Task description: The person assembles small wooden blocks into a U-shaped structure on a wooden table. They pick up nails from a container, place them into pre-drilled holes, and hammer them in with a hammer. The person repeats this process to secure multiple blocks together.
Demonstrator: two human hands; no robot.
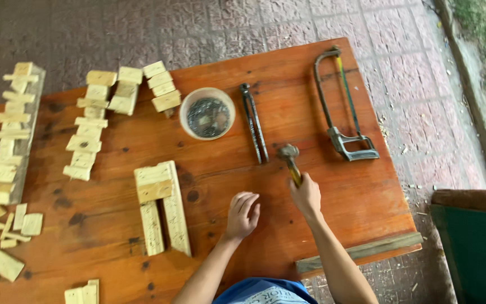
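While the left hand (242, 216) rests (table (367, 208)); right hand (306, 195) grips hammer (290, 160).

On the reddish wooden tabletop (333, 186) lie a metal-framed hacksaw (341, 107), dark iron pincers (253, 122), a round plastic tub of nails (207, 113) and rows of pale wood offcuts (88, 132).

A bowl of nails (207, 113) sat on the worktop (288, 84). Pincers (254, 122) lay just right of it, a hacksaw (341, 107) farther right. Wood blocks (122, 90) lay left of it.
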